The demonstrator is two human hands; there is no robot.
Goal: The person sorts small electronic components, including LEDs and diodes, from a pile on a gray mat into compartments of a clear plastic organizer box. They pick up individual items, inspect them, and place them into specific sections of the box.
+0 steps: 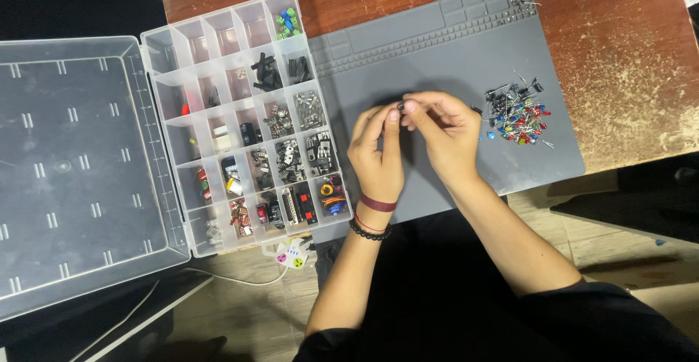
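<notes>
Worn brown wooden table [619, 34] | grey silicone work mat [437, 64] | clear plastic compartment box [240, 122], lid open, many cells filled | loose heap of small coloured components [518, 111] lies unsorted, I judge | my left hand [378, 154] and right hand [448, 129] pinch one small dark part [400, 105] together above the mat.

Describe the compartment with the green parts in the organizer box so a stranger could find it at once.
Start at the clear plastic organizer box lying open left of the grey work mat. Go to its top row, farthest from the person, and take the rightmost compartment, next to the mat's corner. It alone holds small green and blue parts; the other compartments in that row look empty.
</notes>
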